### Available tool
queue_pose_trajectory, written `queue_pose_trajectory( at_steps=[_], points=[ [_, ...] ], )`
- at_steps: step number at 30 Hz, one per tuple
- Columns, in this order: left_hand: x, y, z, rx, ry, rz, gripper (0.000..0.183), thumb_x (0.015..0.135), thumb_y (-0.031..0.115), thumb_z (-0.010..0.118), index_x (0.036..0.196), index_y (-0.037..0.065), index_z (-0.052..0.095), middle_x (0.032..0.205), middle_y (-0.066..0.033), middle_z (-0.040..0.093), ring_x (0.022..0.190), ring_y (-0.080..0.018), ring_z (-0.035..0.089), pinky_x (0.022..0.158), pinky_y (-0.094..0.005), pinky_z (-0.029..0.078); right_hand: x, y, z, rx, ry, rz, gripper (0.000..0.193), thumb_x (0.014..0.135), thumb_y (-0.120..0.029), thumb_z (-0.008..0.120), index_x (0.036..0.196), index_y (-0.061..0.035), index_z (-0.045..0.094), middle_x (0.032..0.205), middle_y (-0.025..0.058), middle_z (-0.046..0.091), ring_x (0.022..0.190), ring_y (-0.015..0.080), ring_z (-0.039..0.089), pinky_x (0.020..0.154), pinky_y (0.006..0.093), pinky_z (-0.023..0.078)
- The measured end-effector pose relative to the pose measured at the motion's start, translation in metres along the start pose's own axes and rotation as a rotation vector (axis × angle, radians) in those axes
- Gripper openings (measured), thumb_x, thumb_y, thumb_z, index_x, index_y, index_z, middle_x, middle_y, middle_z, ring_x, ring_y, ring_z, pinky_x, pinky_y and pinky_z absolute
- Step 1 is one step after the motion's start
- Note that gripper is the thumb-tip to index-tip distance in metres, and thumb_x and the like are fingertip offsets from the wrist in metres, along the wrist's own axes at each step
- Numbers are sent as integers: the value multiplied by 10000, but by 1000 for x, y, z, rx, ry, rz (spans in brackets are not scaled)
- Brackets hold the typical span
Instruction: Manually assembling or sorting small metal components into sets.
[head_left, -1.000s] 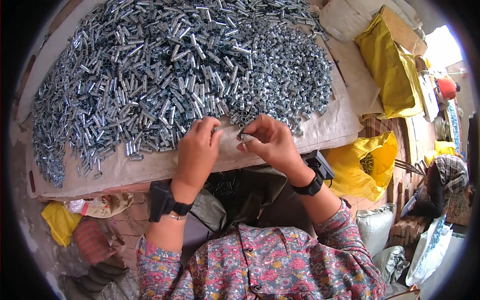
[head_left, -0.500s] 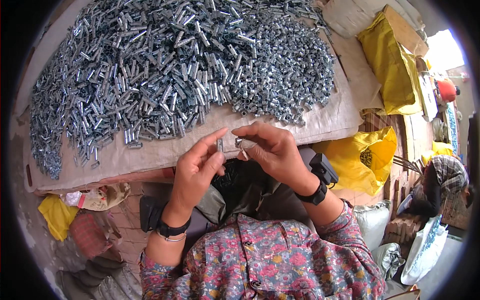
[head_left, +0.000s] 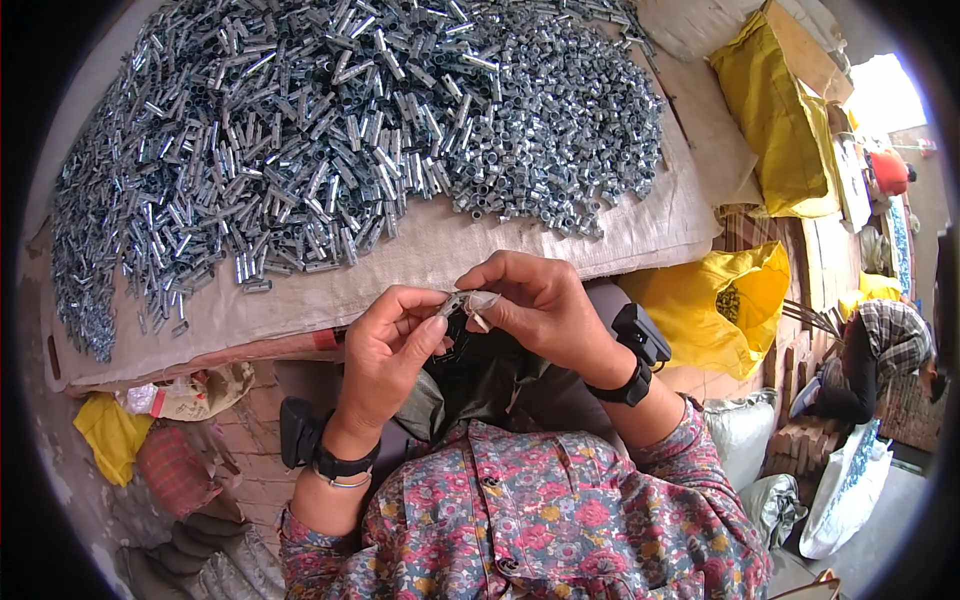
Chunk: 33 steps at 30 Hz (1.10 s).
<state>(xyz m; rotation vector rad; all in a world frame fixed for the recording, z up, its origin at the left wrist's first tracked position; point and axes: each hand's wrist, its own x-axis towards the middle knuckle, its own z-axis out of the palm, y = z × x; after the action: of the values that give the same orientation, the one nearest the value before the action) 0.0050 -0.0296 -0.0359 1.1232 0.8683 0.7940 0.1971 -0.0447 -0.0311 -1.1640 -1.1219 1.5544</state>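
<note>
My left hand (head_left: pixel 385 340) pinches a small metal tube (head_left: pixel 449 306) between thumb and fingertips, just in front of the table's near edge. My right hand (head_left: pixel 545 310) is closed against the tube's other end, its thumb and index finger round a short metal piece that the fingers largely hide. The two parts appear to touch; whether one is inside the other I cannot tell. Whitish wrapping (head_left: pixel 486 299) shows at the right thumb. Beyond my hands lie a big heap of longer shiny tubes (head_left: pixel 300 140) and, adjoining it on the right, a heap of short metal rings (head_left: pixel 560 130).
A pale cloth (head_left: pixel 400 250) covers the table under the heaps. Dark cloth (head_left: pixel 480 385) lies over my lap. An open yellow sack (head_left: pixel 670 310) stands right of my right hand, and another yellow sack (head_left: pixel 775 120) is behind it. Another person (head_left: pixel 885 345) crouches at far right.
My hands have come together, bringing the left hand's tube, held upright before, tilted against the piece in my right hand. The view has shifted slightly.
</note>
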Motion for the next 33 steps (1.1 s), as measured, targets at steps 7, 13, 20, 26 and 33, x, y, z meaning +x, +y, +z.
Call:
queue_pose_trajectory(
  at_steps=[7, 13, 20, 26, 33],
  points=[
    [3, -7, 0, -2, 57, 27, 172, 908, 102, 588, 1021, -26, 607, 823, -42, 624, 703, -73, 582, 674, -220, 509, -2, -4, 1, -60, -17, 19, 155, 887, -1, 572, 1022, 71, 597, 831, 52, 630, 740, 82, 594, 665, 209, 485],
    [0, -10, -1, -113, 63, -47, 175, 911, 115, 583, 1006, -25, 630, 751, -37, 617, 630, -79, 571, 639, -235, 522, -2, 3, -4, -30, -54, -1, 169, 871, -42, 622, 1003, 63, 607, 815, 59, 635, 727, 87, 596, 653, 213, 489],
    [-2, -7, -16, -248, -173, -195, 159, 889, 112, 610, 950, -31, 643, 725, -32, 604, 588, -82, 569, 583, -231, 522, -1, 13, -12, 282, -381, 56, 132, 840, -58, 669, 931, 14, 606, 808, 33, 638, 690, 82, 603, 585, 203, 492],
    [1, -4, -21, -263, -247, -310, 174, 886, 136, 623, 910, -35, 650, 730, -24, 602, 581, -77, 572, 542, -204, 488, 3, 7, -17, 58, -354, 19, 107, 853, -81, 640, 906, 4, 603, 793, 46, 643, 640, 102, 619, 549, 247, 502],
    [19, 16, -21, 757, -283, 189, 164, 836, 106, 648, 958, -2, 640, 765, -80, 601, 599, -151, 583, 552, -253, 455, 39, 8, -42, -1282, 132, -349, 132, 770, -41, 570, 895, -33, 527, 810, 126, 548, 720, 314, 610, 612, 404, 493]
  ],
)
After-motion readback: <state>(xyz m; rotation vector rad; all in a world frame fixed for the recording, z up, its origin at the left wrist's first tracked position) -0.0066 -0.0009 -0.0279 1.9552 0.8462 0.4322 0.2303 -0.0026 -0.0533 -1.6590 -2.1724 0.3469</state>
